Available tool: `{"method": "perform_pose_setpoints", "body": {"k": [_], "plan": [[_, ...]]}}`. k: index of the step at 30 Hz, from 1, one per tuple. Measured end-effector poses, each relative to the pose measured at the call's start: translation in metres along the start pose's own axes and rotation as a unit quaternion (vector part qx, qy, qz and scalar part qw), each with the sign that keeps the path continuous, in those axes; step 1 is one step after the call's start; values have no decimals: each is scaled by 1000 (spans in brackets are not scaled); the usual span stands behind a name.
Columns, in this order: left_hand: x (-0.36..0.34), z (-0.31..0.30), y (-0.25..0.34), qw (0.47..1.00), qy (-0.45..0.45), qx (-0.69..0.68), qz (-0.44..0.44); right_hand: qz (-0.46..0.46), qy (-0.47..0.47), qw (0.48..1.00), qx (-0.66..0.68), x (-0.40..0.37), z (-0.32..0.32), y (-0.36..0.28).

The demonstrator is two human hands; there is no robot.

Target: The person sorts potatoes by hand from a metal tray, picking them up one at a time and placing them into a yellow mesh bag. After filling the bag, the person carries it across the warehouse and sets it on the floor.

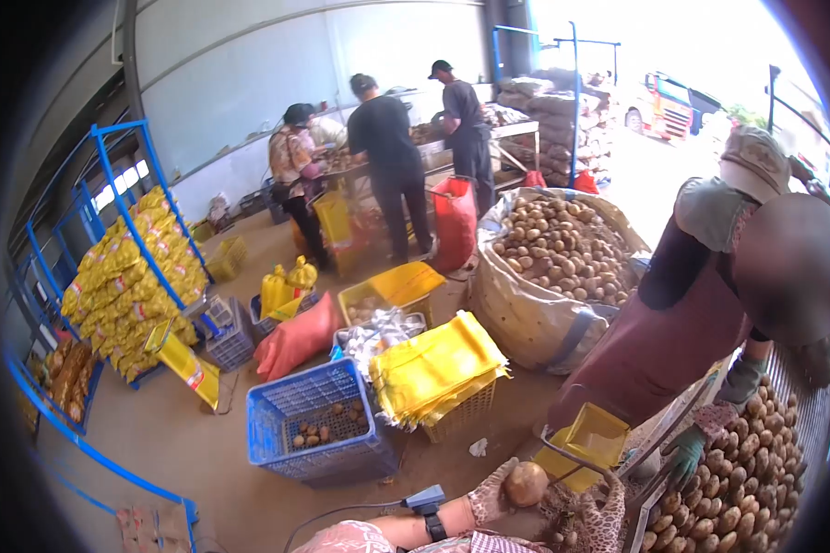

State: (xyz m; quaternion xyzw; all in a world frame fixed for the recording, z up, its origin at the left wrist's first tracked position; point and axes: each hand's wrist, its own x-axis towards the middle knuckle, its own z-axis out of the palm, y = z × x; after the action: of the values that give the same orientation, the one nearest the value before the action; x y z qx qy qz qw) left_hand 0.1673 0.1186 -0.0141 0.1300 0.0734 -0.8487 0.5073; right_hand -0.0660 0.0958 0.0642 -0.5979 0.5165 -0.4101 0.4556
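Observation:
My left hand (491, 496), in a spotted glove, grips a round brown potato (526, 484) near the bottom edge of the head view. To its right my right hand (607, 514) wears a similar glove. Its fingers look apart, with no object visible in them, just below a dark curved bar. A yellow open-topped container (588, 445) is beside that bar. At lower right, many potatoes (733, 470) lie on a sorting table with a metal edge. A co-worker's green-gloved hand (684, 453) reaches to the near edge of that pile.
A co-worker in a maroon apron (659, 341) leans over the table. Behind stands a large white sack (526, 327) of potatoes. A blue crate (318, 465) holds several potatoes, and yellow bags (438, 364) lie stacked beside it. People work farther back; yellow sacks (134, 276) fill a blue rack.

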Motion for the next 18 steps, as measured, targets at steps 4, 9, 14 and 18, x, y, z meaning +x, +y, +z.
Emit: {"method": "perform_pose_setpoints", "body": {"k": [4, 9, 14, 18], "plan": [[-2, 15, 10, 994, -72, -78, -1, 45, 50, 977, -201, -17, -43, 30], [17, 43, 20, 989, -44, -132, 50, 72, 60, 922, -375, -44, -72, 64], [53, 58, 21, 995, 46, -38, 78, 46, 95, 887, -450, -58, -111, 102], [59, 56, -12, 990, 138, 0, -9, 69, 130, 929, -339, -58, -130, 101]]}}
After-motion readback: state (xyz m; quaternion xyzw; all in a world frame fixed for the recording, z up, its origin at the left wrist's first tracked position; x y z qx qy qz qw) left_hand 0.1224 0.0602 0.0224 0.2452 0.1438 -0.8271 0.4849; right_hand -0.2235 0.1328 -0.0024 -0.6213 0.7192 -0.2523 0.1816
